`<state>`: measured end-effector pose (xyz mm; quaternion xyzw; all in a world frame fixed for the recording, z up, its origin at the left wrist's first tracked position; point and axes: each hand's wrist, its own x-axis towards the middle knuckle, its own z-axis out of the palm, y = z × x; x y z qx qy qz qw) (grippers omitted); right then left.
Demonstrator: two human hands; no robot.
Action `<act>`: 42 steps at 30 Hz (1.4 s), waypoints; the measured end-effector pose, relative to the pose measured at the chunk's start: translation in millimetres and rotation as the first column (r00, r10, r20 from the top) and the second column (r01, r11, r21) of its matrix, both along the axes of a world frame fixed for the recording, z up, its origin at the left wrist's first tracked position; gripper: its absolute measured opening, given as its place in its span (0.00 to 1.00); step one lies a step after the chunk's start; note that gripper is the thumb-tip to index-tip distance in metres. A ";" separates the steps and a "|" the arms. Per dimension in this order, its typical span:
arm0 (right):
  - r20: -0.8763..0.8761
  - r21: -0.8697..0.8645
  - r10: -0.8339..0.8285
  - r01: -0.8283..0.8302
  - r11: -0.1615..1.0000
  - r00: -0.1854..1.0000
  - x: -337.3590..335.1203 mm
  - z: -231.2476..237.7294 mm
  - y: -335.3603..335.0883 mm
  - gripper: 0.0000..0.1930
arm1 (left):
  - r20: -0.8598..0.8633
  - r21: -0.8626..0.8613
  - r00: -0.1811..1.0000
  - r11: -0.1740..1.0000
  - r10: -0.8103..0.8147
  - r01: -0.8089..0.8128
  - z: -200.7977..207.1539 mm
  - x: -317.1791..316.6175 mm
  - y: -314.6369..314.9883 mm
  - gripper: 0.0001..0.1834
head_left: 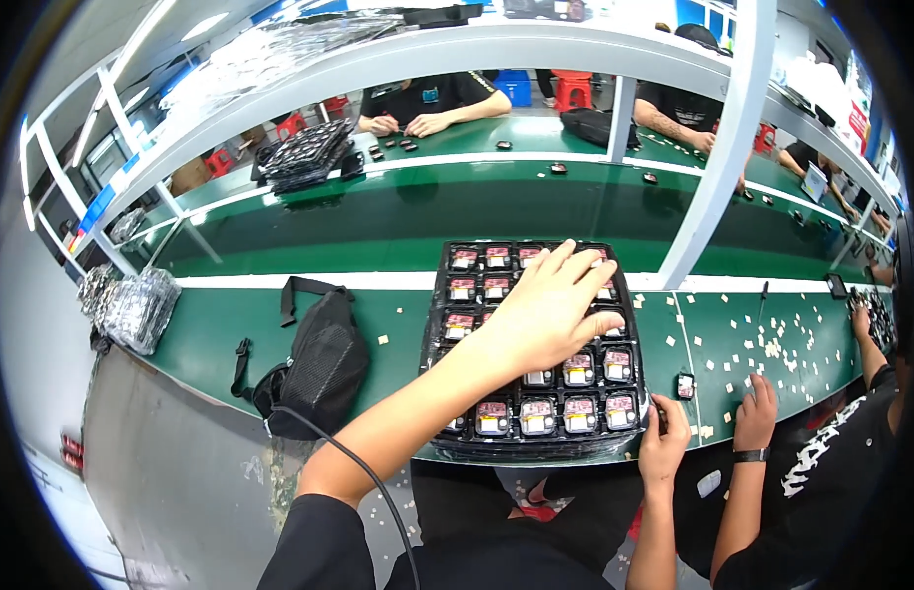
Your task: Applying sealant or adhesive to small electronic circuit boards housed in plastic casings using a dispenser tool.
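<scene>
A stack of black plastic trays (565, 447) stands at the front of the green bench, its top tray divided into rows of pockets. Small black square devices (579, 370) with red and white labels sit in the pockets. Over the tray's upper right part lies my left hand (550, 310), palm down and fingers spread, hiding several pockets. Beside the tray's near right corner is my right hand (665, 438), its fingers curled together; what is between them is hidden. One loose black device (685, 385) rests on the bench just beyond it.
A black waist bag (324, 359) lies left of the trays. Bagged parts (132, 305) sit at the bench's left end. Small pale pieces (776, 344) are scattered at right, beside a co-worker's hand (756, 413). A white post (717, 147) rises behind; other people work across the bench.
</scene>
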<state>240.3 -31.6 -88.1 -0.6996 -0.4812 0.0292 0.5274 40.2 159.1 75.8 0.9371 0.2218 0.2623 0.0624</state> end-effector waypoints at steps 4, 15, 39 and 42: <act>-0.056 -0.089 0.019 -0.023 0.996 0.998 7.7 3.5 1.3 0.08 | 0.221 -0.129 0.975 0.991 0.002 0.027 0.2 -70.5 -63.6 0.32; 0.420 -0.358 0.111 0.052 0.932 0.901 22.2 21.8 53.9 0.14 | 0.334 -0.331 0.357 0.463 0.873 -0.822 -105.5 -217.0 -281.4 0.08; -0.900 -0.219 0.080 -0.605 0.765 0.428 42.9 76.4 100.1 0.29 | -0.181 -0.973 0.766 -0.224 0.617 -0.049 -93.7 -169.4 62.2 0.43; -0.945 -0.231 -0.023 -0.618 0.751 0.325 34.7 90.1 110.8 0.33 | -0.188 -0.938 0.769 -0.345 0.611 0.044 -75.8 -156.4 59.2 0.35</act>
